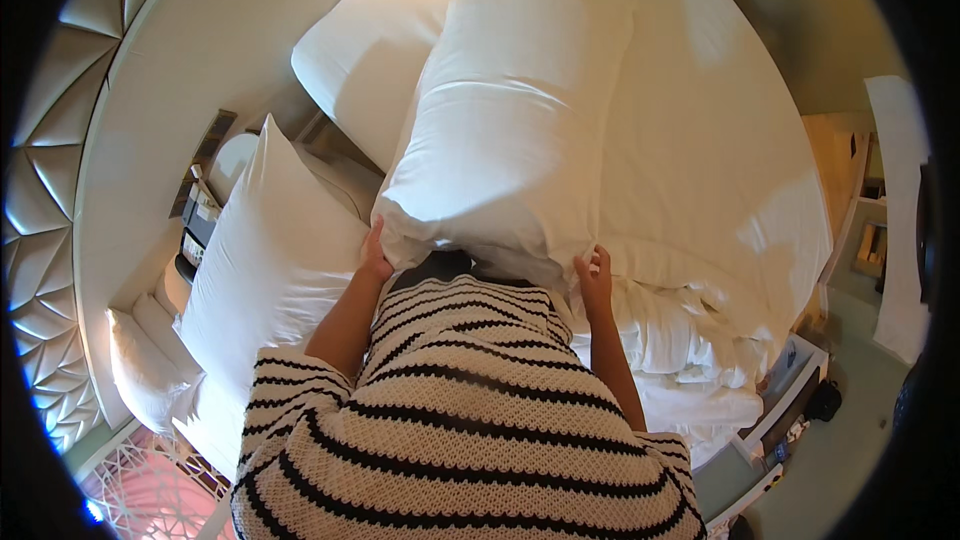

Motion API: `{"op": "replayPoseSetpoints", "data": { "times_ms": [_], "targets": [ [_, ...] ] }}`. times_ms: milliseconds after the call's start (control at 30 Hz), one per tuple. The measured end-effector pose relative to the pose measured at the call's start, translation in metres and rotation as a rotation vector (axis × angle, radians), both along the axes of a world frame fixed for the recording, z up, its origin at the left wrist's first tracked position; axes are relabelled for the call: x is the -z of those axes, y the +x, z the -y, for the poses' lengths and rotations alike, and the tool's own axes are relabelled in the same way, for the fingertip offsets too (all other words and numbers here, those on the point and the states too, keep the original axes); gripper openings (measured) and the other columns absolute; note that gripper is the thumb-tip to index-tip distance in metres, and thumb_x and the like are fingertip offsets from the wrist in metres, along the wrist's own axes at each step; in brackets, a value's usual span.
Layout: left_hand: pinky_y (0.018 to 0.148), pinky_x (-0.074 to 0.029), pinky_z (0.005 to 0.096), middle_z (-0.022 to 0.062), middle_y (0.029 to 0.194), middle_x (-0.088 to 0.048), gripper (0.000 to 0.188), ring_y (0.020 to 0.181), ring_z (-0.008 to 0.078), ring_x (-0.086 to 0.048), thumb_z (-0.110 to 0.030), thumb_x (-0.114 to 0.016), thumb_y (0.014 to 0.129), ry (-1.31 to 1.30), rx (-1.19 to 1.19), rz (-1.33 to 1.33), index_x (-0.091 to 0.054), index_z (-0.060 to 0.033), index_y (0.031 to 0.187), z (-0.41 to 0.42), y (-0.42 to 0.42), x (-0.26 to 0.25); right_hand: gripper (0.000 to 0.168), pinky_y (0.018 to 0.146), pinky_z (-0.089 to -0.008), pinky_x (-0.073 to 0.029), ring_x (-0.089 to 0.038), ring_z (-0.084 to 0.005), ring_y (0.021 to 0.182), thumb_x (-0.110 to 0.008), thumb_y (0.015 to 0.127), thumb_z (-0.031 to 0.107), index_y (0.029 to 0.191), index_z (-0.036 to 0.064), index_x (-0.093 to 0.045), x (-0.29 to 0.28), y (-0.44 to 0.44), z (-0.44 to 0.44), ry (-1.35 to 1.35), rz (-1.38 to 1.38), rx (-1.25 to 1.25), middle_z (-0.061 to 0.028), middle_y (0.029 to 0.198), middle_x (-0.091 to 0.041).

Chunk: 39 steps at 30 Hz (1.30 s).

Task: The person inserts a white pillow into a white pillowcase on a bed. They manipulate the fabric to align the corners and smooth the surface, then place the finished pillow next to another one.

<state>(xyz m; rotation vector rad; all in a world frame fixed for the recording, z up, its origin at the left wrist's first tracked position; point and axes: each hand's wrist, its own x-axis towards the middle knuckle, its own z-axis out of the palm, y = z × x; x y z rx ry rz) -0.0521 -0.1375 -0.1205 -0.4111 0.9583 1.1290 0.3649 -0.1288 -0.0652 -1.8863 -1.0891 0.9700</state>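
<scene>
A long white pillow (pixel 510 112) in a white case extends away from my body across the bed. At the near end of its case, my left hand (pixel 375 251) grips the left corner. My right hand (pixel 595 276) pinches the right corner, its thumb and fingertips on the fabric. Between the two hands the case's near edge (pixel 495 251) sags in loose folds close to my waist. To the left of my left hand, another white pillow (pixel 277 255) stands tilted with one corner pointing up.
A further white pillow (pixel 360 52) lies beyond on the left. The white duvet (pixel 697 135) spreads to the right, bunched at its near side. A tufted headboard panel (pixel 45 187) lines the left. Open drawers or shelves (pixel 795 382) and a dark bag (pixel 823 400) are at lower right.
</scene>
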Motion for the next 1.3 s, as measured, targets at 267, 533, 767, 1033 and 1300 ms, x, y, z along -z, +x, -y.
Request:
{"op": "replayPoseSetpoints", "data": {
  "times_ms": [267,533,767,1033,1300],
  "targets": [
    [0.089,-0.047,0.0446,0.013,0.117,-0.055,0.055,0.105,0.0303,-0.054,-0.025,-0.071,0.08,-0.044,-0.079,-0.283,-0.045,-0.0053,0.125,-0.009,0.013,0.053,0.019,0.063,-0.0346,-0.046,-0.06,-0.0245,0.068,-0.056,0.085,0.02,0.091,0.003,-0.062,0.024,0.02,-0.02,-0.06,0.541,-0.236,-0.0122,0.074,-0.061],
    [0.084,-0.05,0.0458,0.0129,0.106,-0.06,0.049,0.098,0.0302,-0.059,-0.024,-0.069,0.082,-0.039,-0.141,-0.42,-0.047,-0.0038,0.121,-0.014,0.01,0.024,0.021,0.064,-0.0241,-0.043,-0.054,-0.0098,0.071,-0.061,0.085,0.014,0.098,-0.002,-0.062,0.047,0.072,-0.025,-0.284,-0.367,0.186,-0.0007,0.079,-0.06],
    [0.097,-0.039,0.0516,0.0125,0.127,-0.049,0.05,0.117,0.0313,-0.046,-0.044,-0.055,0.089,0.123,0.1,-0.216,-0.047,-0.0104,0.125,0.035,0.019,0.029,0.036,0.077,-0.0307,-0.049,-0.059,-0.0214,0.089,-0.057,0.089,0.023,0.119,0.004,-0.051,0.063,0.042,-0.012,-0.459,-0.836,0.222,-0.0078,0.105,-0.06],
    [0.105,-0.029,0.0441,0.0111,0.135,-0.039,0.081,0.125,0.028,-0.036,-0.055,-0.064,0.077,-0.192,-0.031,-0.041,-0.034,-0.0079,0.136,0.022,0.052,0.0,0.041,0.07,-0.0363,-0.051,-0.061,-0.0215,0.089,-0.065,0.085,0.026,0.117,0.003,-0.053,0.069,0.036,0.015,-0.487,-0.918,0.234,-0.0092,0.104,-0.062],
    [0.102,-0.033,0.046,0.0089,0.128,-0.045,0.078,0.118,0.028,-0.042,-0.06,-0.06,0.077,-0.019,-0.155,-0.199,-0.037,-0.0095,0.133,-0.008,0.083,0.001,0.037,0.069,-0.025,-0.047,-0.06,-0.0119,0.08,-0.059,0.089,0.033,0.108,0.001,-0.06,0.064,0.053,0.013,-0.486,-0.579,0.063,-0.0039,0.091,-0.065]
  ]
}}
